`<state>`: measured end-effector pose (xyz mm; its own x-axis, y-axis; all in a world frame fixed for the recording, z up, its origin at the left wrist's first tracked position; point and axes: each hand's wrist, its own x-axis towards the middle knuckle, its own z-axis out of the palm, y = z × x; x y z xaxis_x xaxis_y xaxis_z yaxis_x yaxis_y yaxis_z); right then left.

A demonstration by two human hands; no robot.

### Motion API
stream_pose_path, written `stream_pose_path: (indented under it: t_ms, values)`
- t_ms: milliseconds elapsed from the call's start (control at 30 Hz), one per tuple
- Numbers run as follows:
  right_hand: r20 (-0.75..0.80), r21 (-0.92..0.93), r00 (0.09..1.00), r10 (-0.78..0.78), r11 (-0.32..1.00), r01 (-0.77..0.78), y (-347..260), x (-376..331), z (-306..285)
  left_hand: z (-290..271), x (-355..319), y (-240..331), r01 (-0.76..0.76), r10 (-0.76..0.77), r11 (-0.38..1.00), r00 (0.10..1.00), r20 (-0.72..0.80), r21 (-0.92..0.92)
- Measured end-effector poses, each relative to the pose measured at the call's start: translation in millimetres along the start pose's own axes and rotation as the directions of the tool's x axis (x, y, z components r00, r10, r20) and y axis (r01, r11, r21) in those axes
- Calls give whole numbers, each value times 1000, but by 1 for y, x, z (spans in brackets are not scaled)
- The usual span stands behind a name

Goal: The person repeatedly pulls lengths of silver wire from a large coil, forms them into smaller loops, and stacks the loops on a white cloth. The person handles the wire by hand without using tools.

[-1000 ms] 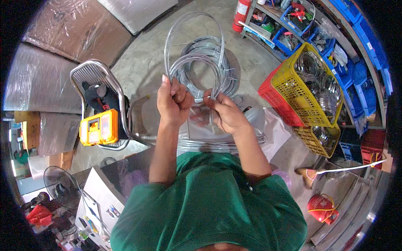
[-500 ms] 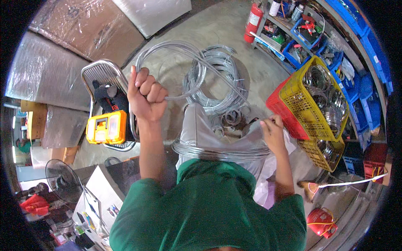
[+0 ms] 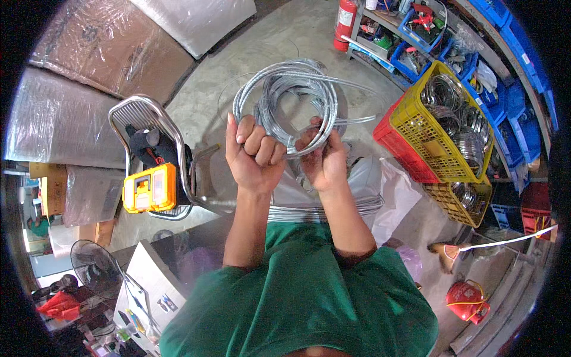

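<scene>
A coil of grey steel wire rope (image 3: 242, 98) is raised in front of me, several turns thick. My left hand (image 3: 257, 157) is closed in a fist around its lower left side, the thumb pointing up. On its lower right, my right hand (image 3: 326, 159) pinches the turns between thumb and fingers. Loose rope ends (image 3: 360, 120) stick out to the right of the coil. Behind it, a larger coil on the floor is mostly covered from view. Across my lap lies another wire coil (image 3: 291, 214), partly hidden by my forearms.
Left stands a metal-framed chair (image 3: 156, 107) holding a yellow-orange toolbox (image 3: 150, 189). On the right, yellow crates (image 3: 410, 128) of wire coils lean beside a red crate (image 3: 395, 149). Shelves with blue bins (image 3: 410, 71) and a fire extinguisher (image 3: 345, 27) stand behind. A fan (image 3: 95, 268) is lower left.
My left hand has moved right and down with the coil. My right hand has risen from beside my lap and taken hold of the coil. The held loops now sit closer together.
</scene>
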<state>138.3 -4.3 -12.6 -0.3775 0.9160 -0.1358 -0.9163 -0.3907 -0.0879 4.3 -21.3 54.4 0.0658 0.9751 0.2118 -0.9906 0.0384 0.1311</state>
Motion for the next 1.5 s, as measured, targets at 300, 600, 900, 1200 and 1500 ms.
stream_pose_path:
  t_ms: [300, 600, 900, 1200, 1500]
  values:
    - [81, -4, 990, 118, 993, -118, 25, -9, 3, -32, 8, 1, -33, 202, 842, 945, -258, 538]
    - [-218, -535, 849, 482, 668, -517, -18, -6, -10, -67, -3, 3, 4, 183, 706, 965, -189, 708]
    - [-8, -964, 976, 218, -261, 50, -53, -85, -27, -25, 56, 112, -228, 460, 748, 855, -240, 623]
    - [258, -818, 965, 44, -522, 243, 6, -62, -75, -1, 45, 27, -2, 11, 989, 998, -57, 145]
    - [25, -624, 821, -570, 633, 458, 34, 21, -29, 14, 13, -25, -52, 33, 985, 992, -119, -166]
